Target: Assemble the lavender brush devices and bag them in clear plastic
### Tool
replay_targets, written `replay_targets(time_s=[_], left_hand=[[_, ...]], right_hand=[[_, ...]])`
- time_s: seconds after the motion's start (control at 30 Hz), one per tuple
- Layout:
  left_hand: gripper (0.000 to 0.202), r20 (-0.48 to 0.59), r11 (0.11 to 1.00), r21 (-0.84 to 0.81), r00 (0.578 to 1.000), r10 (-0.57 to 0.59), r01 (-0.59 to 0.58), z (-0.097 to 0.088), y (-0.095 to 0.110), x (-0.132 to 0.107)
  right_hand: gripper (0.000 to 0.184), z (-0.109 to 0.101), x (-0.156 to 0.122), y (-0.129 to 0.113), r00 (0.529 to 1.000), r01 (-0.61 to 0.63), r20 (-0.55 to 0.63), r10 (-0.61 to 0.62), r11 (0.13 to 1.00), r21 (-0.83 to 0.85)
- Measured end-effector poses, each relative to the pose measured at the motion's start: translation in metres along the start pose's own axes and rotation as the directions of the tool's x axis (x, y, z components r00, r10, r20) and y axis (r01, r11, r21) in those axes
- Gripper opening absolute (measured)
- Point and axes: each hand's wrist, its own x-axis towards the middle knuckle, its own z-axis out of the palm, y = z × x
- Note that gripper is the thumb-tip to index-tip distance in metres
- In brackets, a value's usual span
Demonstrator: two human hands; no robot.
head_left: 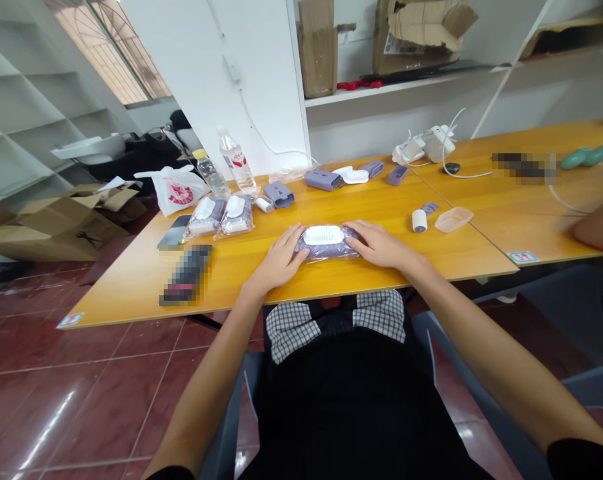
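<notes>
My left grip (278,261) is clamped on one end of the plastic-wrapped package (325,248) and my right grip (380,245) on the other — thumbs nearer me, fingers only slightly parted. The package lies between them, near the front of the desk (234,277).

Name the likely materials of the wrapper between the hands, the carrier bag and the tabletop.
Wrapper: clear, shiny plastic film, judging by its glints.
Carrier bag: probably thin white plastic, given its soft crumples.
Tabletop: wood or wood-look laminate, slightly glossy; its yellow-brown surface cannot settle which.
</notes>
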Motion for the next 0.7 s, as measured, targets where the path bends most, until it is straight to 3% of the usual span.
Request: replay_targets(time_s=[0.3,0.7], left_hand=[[0.066,0.029,1.000,0.011,1.000,-0.007,0.007,-0.003,0.008,-0.001],[0.067,0.033,1.000,0.027,0.999,-0.009,0.008,-0.003,0.009,0.000]], right_hand=[[0.056,-0.012,0.003,-0.005,0.988,-0.096,0.121,0.100,0.995,-0.040],[0.051,-0.006,0.010,-0.001,0.977,-0.176,0.110,0.183,0.982,-0.076]])
